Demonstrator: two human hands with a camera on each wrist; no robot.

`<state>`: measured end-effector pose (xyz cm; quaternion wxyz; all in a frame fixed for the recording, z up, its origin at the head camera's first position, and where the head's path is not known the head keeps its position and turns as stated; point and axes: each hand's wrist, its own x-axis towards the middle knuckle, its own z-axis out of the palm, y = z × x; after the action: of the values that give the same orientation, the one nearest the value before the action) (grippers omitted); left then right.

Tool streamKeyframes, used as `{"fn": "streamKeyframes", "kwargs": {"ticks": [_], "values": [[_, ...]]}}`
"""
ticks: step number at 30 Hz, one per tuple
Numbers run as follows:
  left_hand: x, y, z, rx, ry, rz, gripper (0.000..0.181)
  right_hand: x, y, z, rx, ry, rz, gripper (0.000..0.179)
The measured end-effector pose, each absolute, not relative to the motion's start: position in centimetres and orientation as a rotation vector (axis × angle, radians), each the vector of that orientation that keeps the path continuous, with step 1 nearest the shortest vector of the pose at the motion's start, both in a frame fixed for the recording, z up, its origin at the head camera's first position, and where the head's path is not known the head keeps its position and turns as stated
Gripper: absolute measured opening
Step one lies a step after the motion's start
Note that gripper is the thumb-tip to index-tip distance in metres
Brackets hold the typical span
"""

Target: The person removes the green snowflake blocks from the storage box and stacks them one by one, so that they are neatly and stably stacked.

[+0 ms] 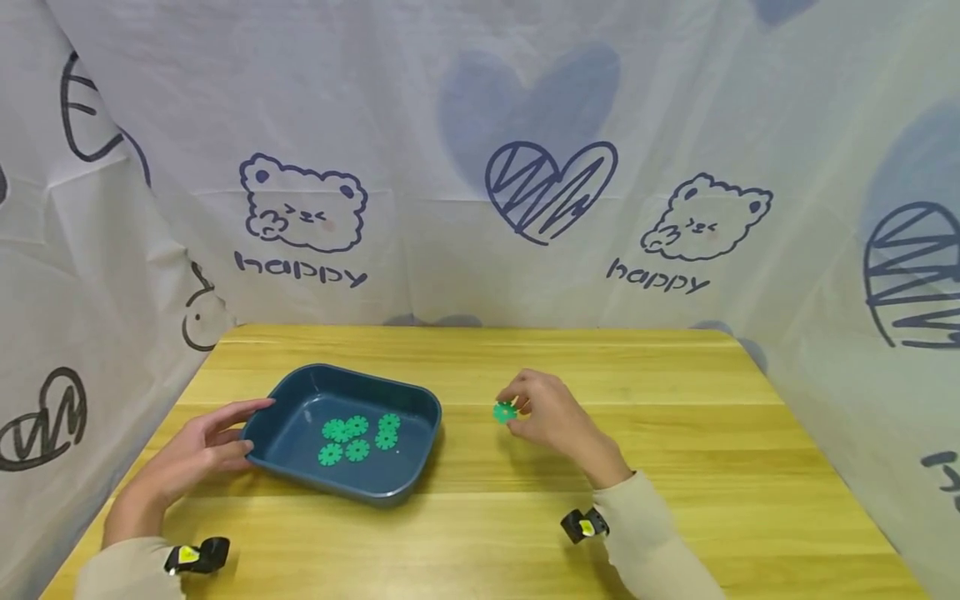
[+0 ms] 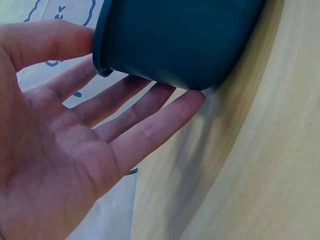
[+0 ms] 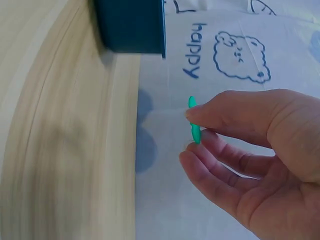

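A dark blue rectangular tray [image 1: 300,477] with rounded corners sits on the left half of the wooden table. Several flat green notched plastic discs [image 1: 357,450] lie in it, some overlapping. My left hand [image 1: 197,447] is at the tray's left end. In the left wrist view its thumb touches the rim and the nearly straight fingers [image 2: 145,132] rest against the outer wall. To the right of the tray, my right hand [image 1: 546,408] pinches one green notched disc [image 1: 504,412] between thumb and fingers, above the table. The right wrist view shows that disc edge-on.
The wooden table [image 1: 675,433] has pale yellow grain. White cloth [image 1: 420,125] with printed bears and hearts hangs behind it and at both sides. Each wrist carries a small black camera, the right one [image 1: 585,525] over the table's front part.
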<state>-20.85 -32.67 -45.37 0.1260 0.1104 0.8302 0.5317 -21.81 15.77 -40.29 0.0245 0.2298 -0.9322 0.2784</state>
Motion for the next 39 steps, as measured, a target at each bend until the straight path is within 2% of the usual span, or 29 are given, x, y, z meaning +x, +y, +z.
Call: {"fn": "streamKeyframes", "kwargs": {"ticks": [10,17,39], "values": [[-20.8,-32.6,-45.2,0.322,2.418,1.540,0.060,-21.4,19.1,-41.2,0.600,-2.923,0.845,0.024],[-20.8,-32.7,-45.3,0.326,2.414,1.535,0.059,-21.1,20.7,-41.8,0.645,-2.936,0.849,0.023],[-20.7,-32.6,-44.8,0.268,2.406,1.502,0.062,-20.4,22.3,-43.6,0.707,-2.998,0.882,0.024]]}}
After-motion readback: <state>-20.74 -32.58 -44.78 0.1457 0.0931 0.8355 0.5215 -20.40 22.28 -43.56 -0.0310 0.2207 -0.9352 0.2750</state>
